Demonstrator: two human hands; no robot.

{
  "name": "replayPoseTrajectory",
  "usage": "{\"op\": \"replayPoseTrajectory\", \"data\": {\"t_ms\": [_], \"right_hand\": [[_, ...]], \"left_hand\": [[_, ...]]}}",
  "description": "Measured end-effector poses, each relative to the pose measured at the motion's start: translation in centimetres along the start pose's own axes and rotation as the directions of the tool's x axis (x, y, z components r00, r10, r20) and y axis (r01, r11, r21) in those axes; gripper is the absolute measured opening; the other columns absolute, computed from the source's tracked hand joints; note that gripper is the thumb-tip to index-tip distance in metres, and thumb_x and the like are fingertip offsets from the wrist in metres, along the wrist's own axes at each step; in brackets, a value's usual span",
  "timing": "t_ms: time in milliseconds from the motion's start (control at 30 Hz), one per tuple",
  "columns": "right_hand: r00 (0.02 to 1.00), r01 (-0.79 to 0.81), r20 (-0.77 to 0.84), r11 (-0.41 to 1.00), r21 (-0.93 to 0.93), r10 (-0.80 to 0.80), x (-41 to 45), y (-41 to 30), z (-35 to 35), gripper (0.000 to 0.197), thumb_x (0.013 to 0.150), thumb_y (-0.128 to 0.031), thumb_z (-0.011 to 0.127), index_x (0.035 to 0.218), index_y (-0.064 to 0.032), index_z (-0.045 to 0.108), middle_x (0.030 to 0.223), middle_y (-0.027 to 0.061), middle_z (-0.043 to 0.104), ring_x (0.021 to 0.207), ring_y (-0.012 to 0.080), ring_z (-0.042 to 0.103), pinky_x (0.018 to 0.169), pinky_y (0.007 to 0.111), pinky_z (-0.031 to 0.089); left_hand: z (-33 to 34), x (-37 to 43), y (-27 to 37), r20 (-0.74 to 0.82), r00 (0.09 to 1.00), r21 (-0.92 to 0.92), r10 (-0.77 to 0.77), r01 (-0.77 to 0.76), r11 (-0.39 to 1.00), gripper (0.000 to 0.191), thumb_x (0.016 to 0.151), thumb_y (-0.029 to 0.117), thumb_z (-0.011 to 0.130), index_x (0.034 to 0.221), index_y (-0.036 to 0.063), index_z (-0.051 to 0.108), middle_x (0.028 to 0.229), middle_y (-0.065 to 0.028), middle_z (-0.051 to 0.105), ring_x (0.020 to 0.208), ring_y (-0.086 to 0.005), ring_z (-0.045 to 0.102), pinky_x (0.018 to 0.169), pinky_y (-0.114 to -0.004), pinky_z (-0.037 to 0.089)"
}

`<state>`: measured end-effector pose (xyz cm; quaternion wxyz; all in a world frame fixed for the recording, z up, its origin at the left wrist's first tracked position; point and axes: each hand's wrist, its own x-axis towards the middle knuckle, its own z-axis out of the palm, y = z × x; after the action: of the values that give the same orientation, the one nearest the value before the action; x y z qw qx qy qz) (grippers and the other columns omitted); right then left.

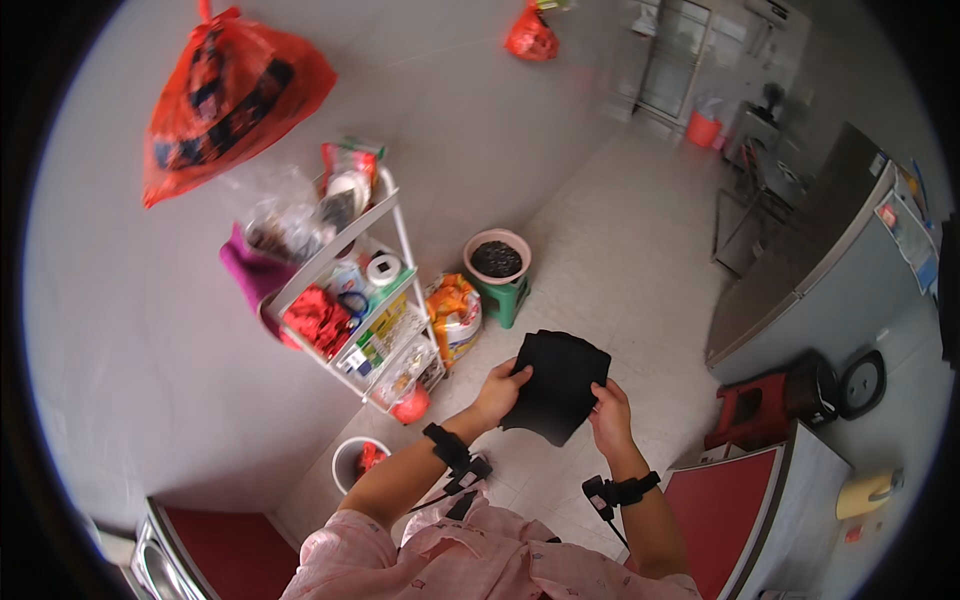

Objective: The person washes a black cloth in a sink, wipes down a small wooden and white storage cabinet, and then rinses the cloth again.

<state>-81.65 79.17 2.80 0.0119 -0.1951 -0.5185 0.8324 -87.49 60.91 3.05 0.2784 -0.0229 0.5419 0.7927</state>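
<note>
A black, roughly square piece of thin material, perhaps folded cloth (pixel 559 386), is held up in front of my body. My left hand (pixel 501 391) grips its left edge, with the thumb on the face towards me. At the right edge my right hand (pixel 611 416) pinches it between thumb and fingers. Black straps with small devices are around both wrists. The far side of the material is hidden.
A white shelf rack (pixel 352 240) full of bags and packets stands left. Beyond are a pink basin (pixel 497 256) on a green stool (pixel 506 300) and an orange sack (pixel 454 319). A white bin (pixel 352 454) is low left; a red-fronted cabinet (pixel 712 510) is right.
</note>
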Motion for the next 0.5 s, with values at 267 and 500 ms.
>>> {"op": "replayPoseTrajectory", "data": {"t_ms": [267,500], "right_hand": [[0.993,0.065,-0.109,0.966,0.252,-0.039,13.8,-7.8,-0.2,0.032,0.091,-0.026,0.05,0.109,0.0006,0.053,0.108,0.009,0.06,0.101,0.0198,0.057,0.087,0.033,0.046],[0.975,0.143,-0.199,0.958,0.247,-0.095,25.7,-14.8,-9.7,0.041,0.093,-0.038,0.048,0.108,-0.0001,0.054,0.104,0.0084,0.062,0.095,0.0191,0.061,0.083,0.032,0.049]], "left_hand": [[4.3,17.0,5.7,0.203,0.97,0.024,-0.137,0.134,0.991,0.029,0.09,0.016,0.053,0.115,0.0009,0.053,0.101,-0.0072,0.062,0.09,-0.0168,0.06,0.081,-0.028,0.048],[12.1,31.5,8.5,0.472,0.826,0.053,-0.308,0.322,0.945,0.041,0.089,0.017,0.056,0.124,-0.0013,0.044,0.112,-0.0097,0.058,0.103,-0.0195,0.057,0.088,-0.033,0.047]]}}
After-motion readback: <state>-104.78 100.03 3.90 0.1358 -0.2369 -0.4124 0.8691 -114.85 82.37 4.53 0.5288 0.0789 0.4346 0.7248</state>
